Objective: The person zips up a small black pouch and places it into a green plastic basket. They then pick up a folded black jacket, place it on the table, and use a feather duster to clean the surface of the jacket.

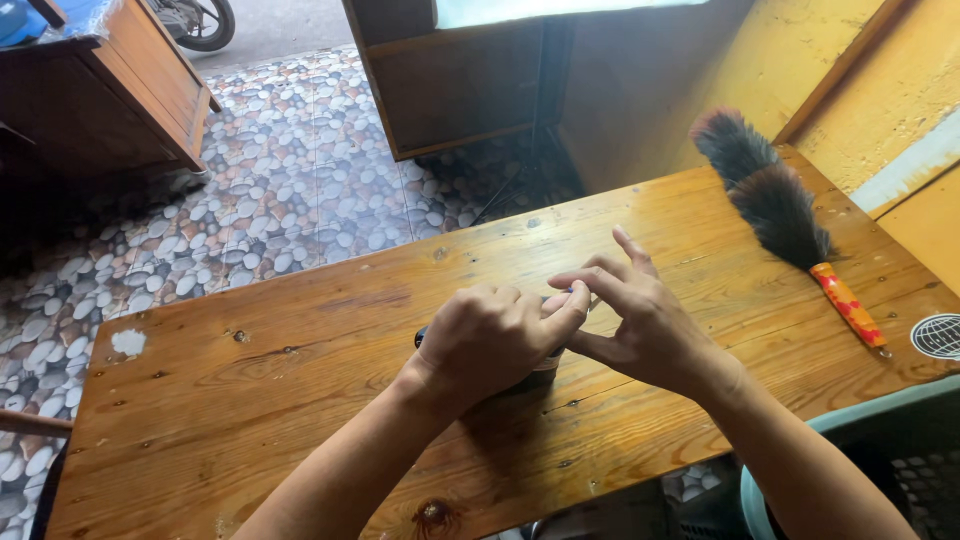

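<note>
Gripping 1 dark jar (540, 372), left hand (485, 345) clenched; right hand (640, 320) spread beside 1 duster (775, 205).

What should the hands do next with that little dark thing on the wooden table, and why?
Probably keep the left hand pressed around the small dark object and let the right hand work at its top. The left hand hides most of it, and the right fingertips pinch close to the left thumb just above it, so the grip looks set. What the object is cannot be told.
</note>
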